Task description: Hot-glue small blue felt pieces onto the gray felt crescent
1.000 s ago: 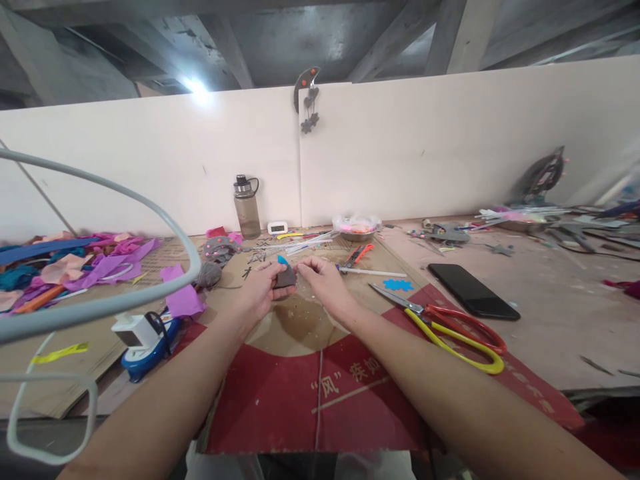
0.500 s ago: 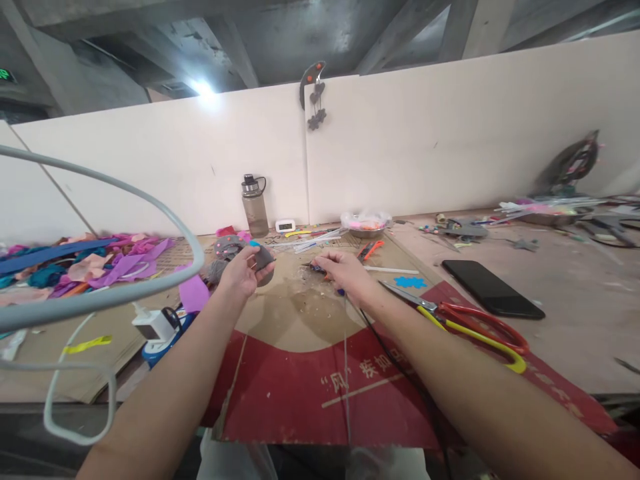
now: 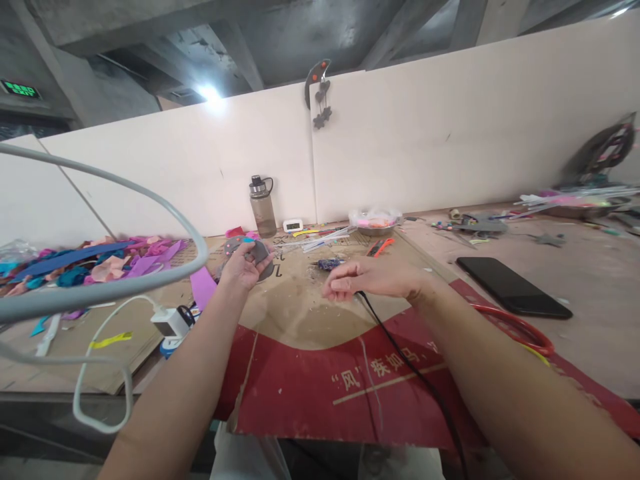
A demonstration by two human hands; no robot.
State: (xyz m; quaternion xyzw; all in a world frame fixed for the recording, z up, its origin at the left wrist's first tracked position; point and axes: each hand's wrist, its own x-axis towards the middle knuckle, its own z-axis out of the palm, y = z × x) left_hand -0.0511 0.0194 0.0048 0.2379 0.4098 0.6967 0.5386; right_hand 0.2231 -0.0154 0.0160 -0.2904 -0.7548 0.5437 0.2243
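Observation:
My left hand (image 3: 243,264) is raised just above the cardboard mat (image 3: 300,393), its fingers closed round a small grey felt piece (image 3: 261,256) with a bit of blue on top. My right hand (image 3: 373,279) lies lower and to the right, fingers curled in. A black cord (image 3: 400,353) runs out from under it toward me. Just beyond its fingers lies a dark blue-purple tool tip (image 3: 327,264). I cannot see how the tip joins the cord under the hand.
Red and yellow scissor handles (image 3: 523,331) show behind my right forearm, with a black phone (image 3: 513,293) further right. A water bottle (image 3: 263,207), small clock (image 3: 293,225) and bowl (image 3: 375,223) stand by the white partition. Felt scraps (image 3: 100,260), a white charger (image 3: 173,320) and a grey cable (image 3: 100,293) lie left.
My hands have parted. The left one carried the felt piece up and left. The right one moved right and toward me, and a black cord now trails from it. The view shifted left.

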